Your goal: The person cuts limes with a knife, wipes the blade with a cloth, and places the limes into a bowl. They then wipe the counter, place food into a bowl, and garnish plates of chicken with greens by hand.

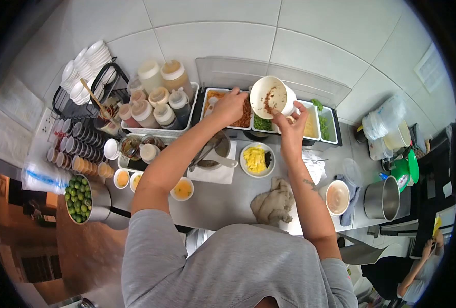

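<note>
Grey shirt (238,267) fills the bottom, both arms stretched forward over the counter (223,205). Right hand (291,124) grips the rim of a white bowl (272,96), fingers closed on it; the bowl is tilted, held up above the topping tray (333,126), brown flakes inside. Left hand (229,105) is just beside the bowl, fingers curled down into the tray's brown-topping compartment (244,117); can't tell if it has pinched anything. Green herbs compartment (262,123) sits under the bowl. On the counter below the hands: plate of yellow food (256,159), crumpled cloth (273,205), small dish of orange sauce (182,189). Squeeze bottles (156,97) left of the tray, bowl of limes (78,199) far left, metal pot (382,197) far right. Another person (423,267) at lower right corner
</note>
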Action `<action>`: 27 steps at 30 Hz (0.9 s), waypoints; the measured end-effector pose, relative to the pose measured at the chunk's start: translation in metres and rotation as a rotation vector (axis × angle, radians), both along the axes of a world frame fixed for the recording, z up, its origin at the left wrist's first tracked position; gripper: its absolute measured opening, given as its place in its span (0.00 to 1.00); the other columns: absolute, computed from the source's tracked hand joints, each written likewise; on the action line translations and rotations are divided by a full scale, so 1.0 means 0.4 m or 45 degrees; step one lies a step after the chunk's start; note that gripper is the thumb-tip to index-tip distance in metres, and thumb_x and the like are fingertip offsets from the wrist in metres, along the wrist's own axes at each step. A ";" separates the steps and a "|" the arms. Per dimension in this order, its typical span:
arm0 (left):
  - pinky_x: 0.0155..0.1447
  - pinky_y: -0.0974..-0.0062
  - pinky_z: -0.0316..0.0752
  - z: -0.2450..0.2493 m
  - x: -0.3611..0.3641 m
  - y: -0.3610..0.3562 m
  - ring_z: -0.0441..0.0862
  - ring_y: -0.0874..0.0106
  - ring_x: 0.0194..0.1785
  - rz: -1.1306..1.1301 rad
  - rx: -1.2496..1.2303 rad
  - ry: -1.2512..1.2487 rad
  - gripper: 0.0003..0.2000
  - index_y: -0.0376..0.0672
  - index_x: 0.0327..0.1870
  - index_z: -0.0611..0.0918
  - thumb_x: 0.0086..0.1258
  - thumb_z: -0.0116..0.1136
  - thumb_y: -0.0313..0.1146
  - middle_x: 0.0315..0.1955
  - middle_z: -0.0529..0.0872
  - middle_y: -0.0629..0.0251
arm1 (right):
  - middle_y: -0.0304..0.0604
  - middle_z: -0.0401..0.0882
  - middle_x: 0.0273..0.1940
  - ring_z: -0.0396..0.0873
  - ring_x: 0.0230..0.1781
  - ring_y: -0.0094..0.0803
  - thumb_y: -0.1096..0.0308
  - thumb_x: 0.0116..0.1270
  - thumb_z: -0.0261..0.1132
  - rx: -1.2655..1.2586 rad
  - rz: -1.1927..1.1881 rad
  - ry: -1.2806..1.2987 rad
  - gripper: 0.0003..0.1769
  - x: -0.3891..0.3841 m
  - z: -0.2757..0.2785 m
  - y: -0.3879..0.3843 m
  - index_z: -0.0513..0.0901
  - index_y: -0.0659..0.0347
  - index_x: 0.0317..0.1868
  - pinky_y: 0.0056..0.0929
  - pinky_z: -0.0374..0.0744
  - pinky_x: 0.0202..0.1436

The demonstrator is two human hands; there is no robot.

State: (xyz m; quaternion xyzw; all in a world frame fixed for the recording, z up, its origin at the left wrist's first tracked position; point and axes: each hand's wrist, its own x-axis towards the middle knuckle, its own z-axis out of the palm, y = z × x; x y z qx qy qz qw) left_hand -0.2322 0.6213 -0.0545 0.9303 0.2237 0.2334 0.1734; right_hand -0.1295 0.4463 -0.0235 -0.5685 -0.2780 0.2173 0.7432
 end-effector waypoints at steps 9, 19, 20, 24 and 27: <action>0.45 0.55 0.71 0.096 0.010 0.025 0.76 0.48 0.43 0.108 -0.065 -0.341 0.04 0.36 0.35 0.75 0.60 0.52 0.22 0.37 0.77 0.49 | 0.50 0.65 0.53 0.72 0.44 0.30 0.75 0.55 0.63 0.236 0.029 0.258 0.37 0.020 -0.036 -0.098 0.55 0.58 0.63 0.27 0.75 0.46; 0.46 0.61 0.76 0.200 0.065 -0.269 0.78 0.58 0.44 -0.234 0.537 0.153 0.10 0.38 0.39 0.80 0.59 0.59 0.32 0.33 0.79 0.52 | 0.52 0.65 0.52 0.75 0.41 0.30 0.74 0.55 0.66 0.158 0.060 0.201 0.37 -0.017 0.019 -0.161 0.56 0.61 0.62 0.26 0.76 0.43; 0.46 0.62 0.76 0.187 0.080 -0.267 0.79 0.56 0.43 -0.251 0.546 0.257 0.10 0.39 0.37 0.82 0.56 0.61 0.33 0.34 0.81 0.50 | 0.52 0.65 0.52 0.75 0.42 0.31 0.73 0.55 0.66 0.145 0.086 0.172 0.37 -0.018 0.026 -0.169 0.56 0.60 0.62 0.27 0.76 0.44; 0.43 0.61 0.78 0.194 0.114 -0.278 0.83 0.55 0.39 -0.302 0.327 0.357 0.08 0.38 0.30 0.84 0.52 0.62 0.32 0.30 0.85 0.51 | 0.53 0.66 0.51 0.75 0.43 0.33 0.72 0.55 0.68 0.073 0.137 0.037 0.38 0.010 0.056 -0.179 0.56 0.61 0.62 0.28 0.77 0.43; 0.42 0.60 0.78 0.204 0.115 -0.241 0.83 0.54 0.38 -0.306 0.240 0.280 0.08 0.39 0.31 0.84 0.51 0.61 0.31 0.30 0.85 0.51 | 0.55 0.67 0.50 0.76 0.41 0.35 0.68 0.51 0.72 0.024 0.141 -0.174 0.39 0.046 0.072 -0.130 0.59 0.63 0.60 0.31 0.77 0.43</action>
